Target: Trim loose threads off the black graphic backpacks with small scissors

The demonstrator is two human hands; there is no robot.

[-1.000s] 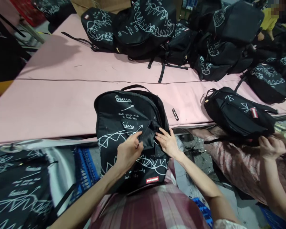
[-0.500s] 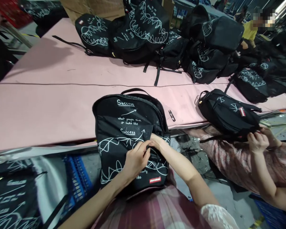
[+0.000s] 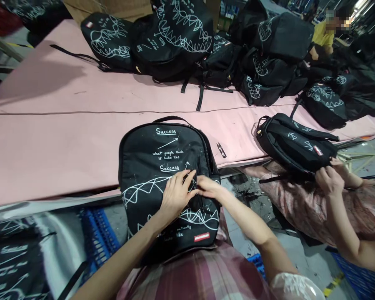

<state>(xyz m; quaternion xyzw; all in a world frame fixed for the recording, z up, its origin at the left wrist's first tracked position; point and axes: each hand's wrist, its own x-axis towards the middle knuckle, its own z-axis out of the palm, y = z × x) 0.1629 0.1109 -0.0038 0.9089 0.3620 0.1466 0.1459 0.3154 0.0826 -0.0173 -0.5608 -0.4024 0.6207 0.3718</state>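
A black backpack (image 3: 143,166) stands nearly upright at the near edge of the pink table (image 3: 59,154), its lower part in front of that edge and against the person's plaid garment (image 3: 193,275). Its front panel is a tall, round-topped rectangle of smooth, faintly sheeny cloth, printed in white with "Success" twice, "what people think it looks like", arrows and looping, jagged scribbles; a red label (image 3: 201,237) sits low down, its lettering too small to read. A thin carry handle (image 3: 171,118) arches over the table's surface. The left hand (image 3: 176,192) lies across the panel with bent, parted fingers, and the right hand (image 3: 208,186) meets it at an upright slit; whether either one pinches the cloth cannot be told, since the fingertips overlap there. The forearms and left hand cover part of the lower print, so only "actually" and "looks like" can be picked out. Dark thread snips (image 3: 221,150) lie on the table near its front edge. Along the table's far side, limp black bags (image 3: 175,46) overlap in a heap, some cut off by the frame.
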